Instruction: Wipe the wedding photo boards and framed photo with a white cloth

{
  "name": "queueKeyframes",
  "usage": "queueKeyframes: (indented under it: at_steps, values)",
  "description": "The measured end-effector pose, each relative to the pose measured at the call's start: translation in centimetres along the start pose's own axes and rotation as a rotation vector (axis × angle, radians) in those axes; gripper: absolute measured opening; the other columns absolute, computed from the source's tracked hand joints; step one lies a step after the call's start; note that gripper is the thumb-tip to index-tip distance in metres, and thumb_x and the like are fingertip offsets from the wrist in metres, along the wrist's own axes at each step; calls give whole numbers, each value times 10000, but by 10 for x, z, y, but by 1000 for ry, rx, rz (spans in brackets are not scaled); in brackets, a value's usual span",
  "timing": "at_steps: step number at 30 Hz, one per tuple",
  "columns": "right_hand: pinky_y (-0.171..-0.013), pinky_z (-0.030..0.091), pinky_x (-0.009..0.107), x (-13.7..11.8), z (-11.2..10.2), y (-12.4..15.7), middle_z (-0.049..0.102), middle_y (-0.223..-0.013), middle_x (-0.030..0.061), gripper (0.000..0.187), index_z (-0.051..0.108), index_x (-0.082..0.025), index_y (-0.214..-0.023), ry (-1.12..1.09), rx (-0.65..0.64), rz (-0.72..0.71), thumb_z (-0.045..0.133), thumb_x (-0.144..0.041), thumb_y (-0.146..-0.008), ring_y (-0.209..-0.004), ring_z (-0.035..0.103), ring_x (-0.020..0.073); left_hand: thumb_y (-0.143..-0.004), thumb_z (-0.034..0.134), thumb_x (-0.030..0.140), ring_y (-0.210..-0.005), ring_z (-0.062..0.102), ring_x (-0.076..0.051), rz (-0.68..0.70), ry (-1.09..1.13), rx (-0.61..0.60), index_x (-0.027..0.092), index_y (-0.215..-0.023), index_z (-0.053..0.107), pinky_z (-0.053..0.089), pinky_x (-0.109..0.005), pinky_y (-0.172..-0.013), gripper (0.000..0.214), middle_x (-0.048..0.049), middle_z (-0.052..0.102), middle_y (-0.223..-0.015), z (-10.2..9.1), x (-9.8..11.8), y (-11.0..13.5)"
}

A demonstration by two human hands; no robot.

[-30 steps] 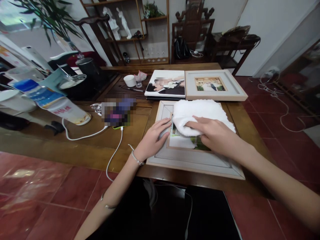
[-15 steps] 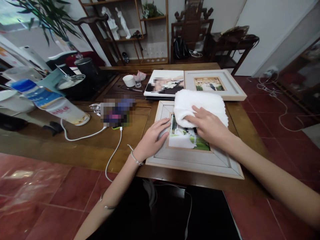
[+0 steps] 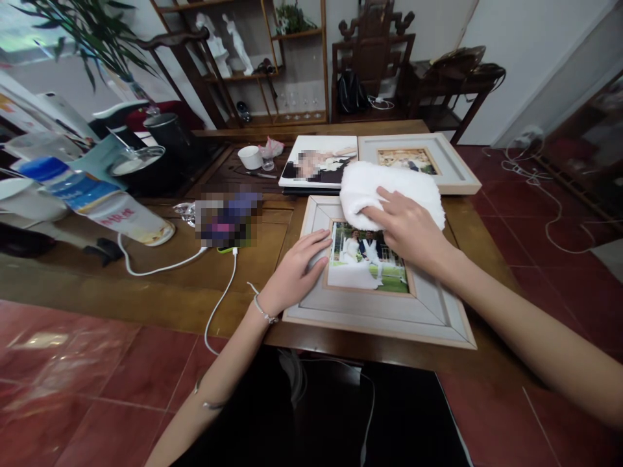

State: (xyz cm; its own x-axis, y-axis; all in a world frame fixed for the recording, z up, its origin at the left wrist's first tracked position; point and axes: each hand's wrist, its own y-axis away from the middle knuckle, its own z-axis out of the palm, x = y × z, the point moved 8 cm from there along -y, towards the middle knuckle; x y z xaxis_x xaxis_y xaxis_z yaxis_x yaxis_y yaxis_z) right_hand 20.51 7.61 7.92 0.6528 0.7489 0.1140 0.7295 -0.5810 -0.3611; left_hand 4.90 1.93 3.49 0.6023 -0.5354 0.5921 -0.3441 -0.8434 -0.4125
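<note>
A pale wooden picture frame point(image 3: 377, 318) with a photo point(image 3: 367, 259) behind its inner border lies flat near the table's front edge. My left hand point(image 3: 302, 269) rests with fingers stretched out on the frame's left side. In my right hand point(image 3: 407, 227) is a folded white fluffy towel point(image 3: 392, 194), the fingers pressed into its near side. The towel lies over the upper part of the frame and hides its far edge. Behind it are a second framed photo point(image 3: 470, 181) and a white-edged photo panel point(image 3: 318, 162).
On the left of the wooden table point(image 3: 233, 285) stand a blue-capped bottle point(image 3: 104, 204) and a dark pot point(image 3: 141, 168). A white cup point(image 3: 250, 157) is further back. White cables point(image 3: 221, 301) run over the table's front edge near a blurred-out item point(image 3: 228, 217).
My right hand has moved the towel up and away from me, uncovering more of the photo. The left hand stays where it was.
</note>
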Motion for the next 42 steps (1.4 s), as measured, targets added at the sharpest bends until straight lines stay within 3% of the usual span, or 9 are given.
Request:
queueKeyframes:
  at_steps: [3, 8, 14, 20, 23, 25, 30, 35, 42]
  values:
    - [-1062, 365, 524, 1, 4, 0, 577, -1324, 138, 561, 547, -146, -1249, 49, -1, -7, 353, 80, -774, -1357, 371, 309, -948, 507, 205, -1333, 465, -255, 1, 5, -1, 189, -1265, 577, 385, -533, -1110, 325, -135, 535, -1396, 0, 0, 0]
    - [-1045, 369, 565, -21, 15, 9, 530, -1387, 162, 555, 584, -121, -1209, 47, -137, -45, 367, 104, -750, -1342, 389, 346, -948, 506, 210, -1330, 468, -251, 1, 10, 1, 203, -1278, 571, 387, -525, -1111, 336, -126, 539, -1391, 0, 1, -1]
    - [-1057, 370, 566, -53, 5, 33, 532, -1384, 151, 576, 579, -129, -1188, -76, -174, -55, 424, 90, -679, -1344, 384, 364, -949, 503, 207, -1319, 478, -250, 10, -18, 0, 174, -1273, 572, 394, -516, -1104, 332, -145, 548, -1378, 0, 1, -1]
    - [-967, 493, 447, -73, -25, 48, 705, -1027, 76, 577, 605, -214, -1089, -256, -286, -84, 407, 68, -627, -1181, 571, 298, -952, 499, 209, -1319, 477, -252, 23, -24, -1, 182, -1250, 592, 394, -507, -1105, 313, -141, 550, -1376, 0, 2, -2]
    - [-827, 544, 416, -70, -26, 45, 700, -1046, 82, 575, 610, -225, -1084, -258, -322, -59, 419, 42, -612, -1071, 626, 295, -950, 505, 214, -1319, 477, -255, 20, -22, 1, 183, -1257, 586, 393, -514, -1105, 319, -142, 547, -1380, 0, 1, -1]
    - [-816, 538, 416, -60, -20, 38, 696, -1049, 90, 567, 616, -211, -1089, -208, -273, -35, 428, 36, -615, -1048, 628, 291, -947, 511, 210, -1318, 479, -253, 19, -19, 7, 188, -1265, 580, 390, -521, -1105, 326, -137, 548, -1381, 0, 1, -1]
    - [-992, 440, 483, -26, -1, 14, 683, -1096, 151, 520, 611, -134, -1152, -51, -57, -11, 430, 58, -704, -1255, 498, 316, -947, 510, 197, -1320, 477, -250, 9, -11, 6, 175, -1261, 580, 392, -522, -1104, 323, -144, 545, -1384, 0, 0, 0]
    - [-1075, 364, 497, -7, -2, -5, 628, -1247, 151, 537, 575, -125, -1235, -4, 79, 1, 420, 57, -754, -1336, 414, 309, -945, 510, 193, -1325, 472, -245, 5, -5, 5, 161, -1254, 584, 388, -509, -1111, 320, -150, 542, -1385, 0, 0, -1]
    - [-1037, 389, 568, -21, 18, 1, 534, -1385, 160, 543, 594, -117, -1205, 37, -93, -72, 396, 97, -747, -1342, 389, 364, -944, 510, 198, -1323, 475, -247, 3, -7, -5, 157, -1261, 579, 393, -506, -1109, 327, -152, 546, -1380, 0, 0, -1]
